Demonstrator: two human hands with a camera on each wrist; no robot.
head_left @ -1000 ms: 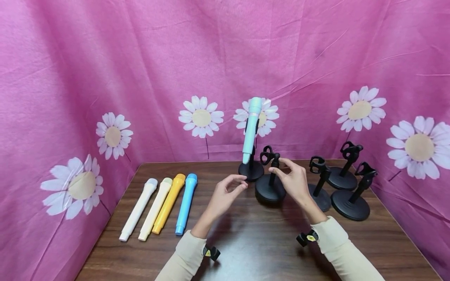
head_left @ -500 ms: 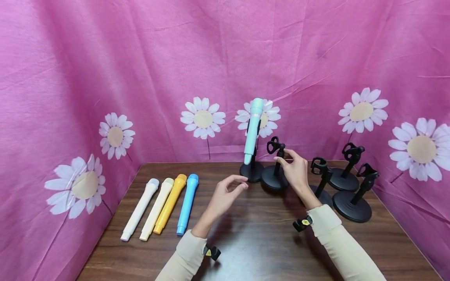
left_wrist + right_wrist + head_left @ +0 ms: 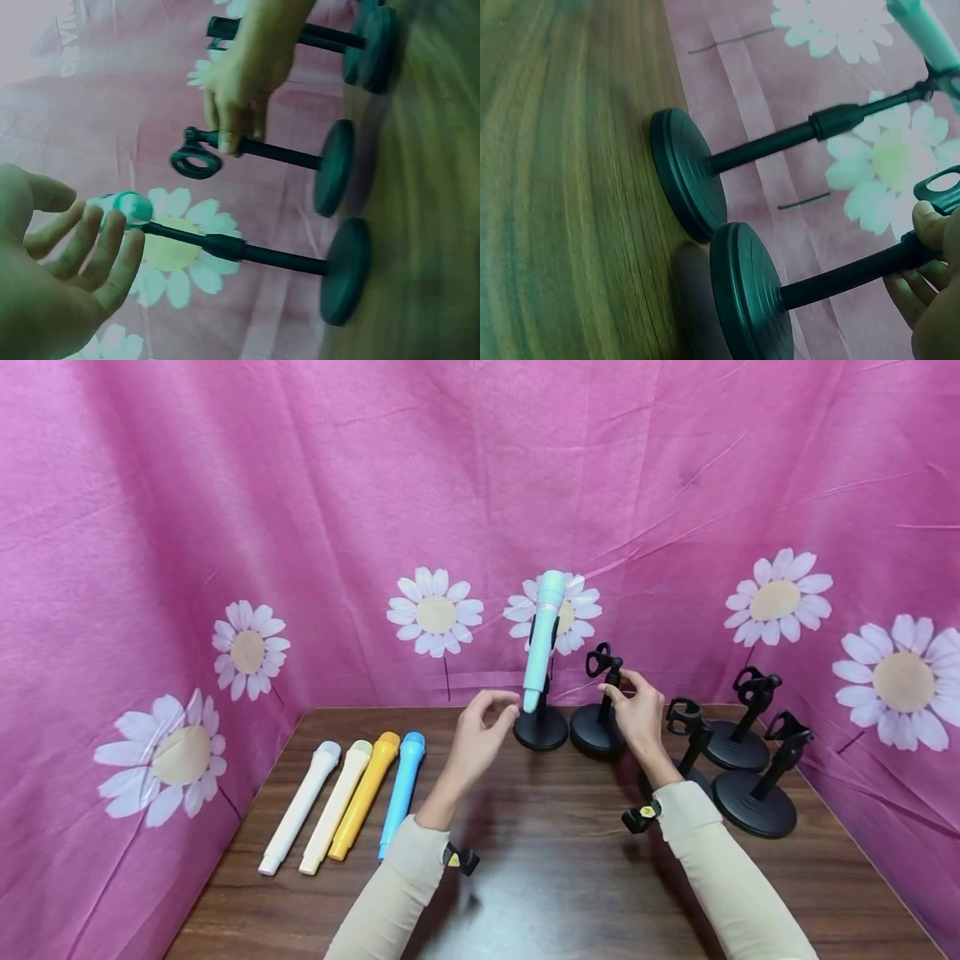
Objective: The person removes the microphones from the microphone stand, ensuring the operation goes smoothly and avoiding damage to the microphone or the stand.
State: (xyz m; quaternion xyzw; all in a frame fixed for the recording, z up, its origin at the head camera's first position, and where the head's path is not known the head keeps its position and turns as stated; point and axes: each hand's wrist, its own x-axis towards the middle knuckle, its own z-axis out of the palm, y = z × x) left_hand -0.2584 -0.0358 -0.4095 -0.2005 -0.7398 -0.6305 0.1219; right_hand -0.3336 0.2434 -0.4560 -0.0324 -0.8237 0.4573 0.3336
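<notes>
In the head view my right hand [image 3: 640, 712] pinches the pole of a black microphone stand [image 3: 597, 731] near its top. The stand is upright with an unfilled ring clip; I cannot tell if its base touches the table. To its left, another stand [image 3: 542, 730] bears a mint-green microphone [image 3: 543, 639], tilted in its clip. My left hand [image 3: 477, 739] holds nothing, its fingers loosely bent just left of the microphone's lower end. In the left wrist view, that hand's fingers [image 3: 112, 262] partly cover the microphone [image 3: 133, 208].
White [image 3: 300, 807], cream [image 3: 336, 807], yellow [image 3: 364, 796] and blue [image 3: 402, 789] microphones lie on the left of the wooden table [image 3: 540, 902]. At the right stand further black stands [image 3: 753, 802], one partly behind my right wrist. A pink flowered cloth [image 3: 480, 485] hangs behind the table.
My right hand has carried the pinched stand backward and to the right, now beside the stand with the mint microphone. My left hand has risen slightly toward that microphone.
</notes>
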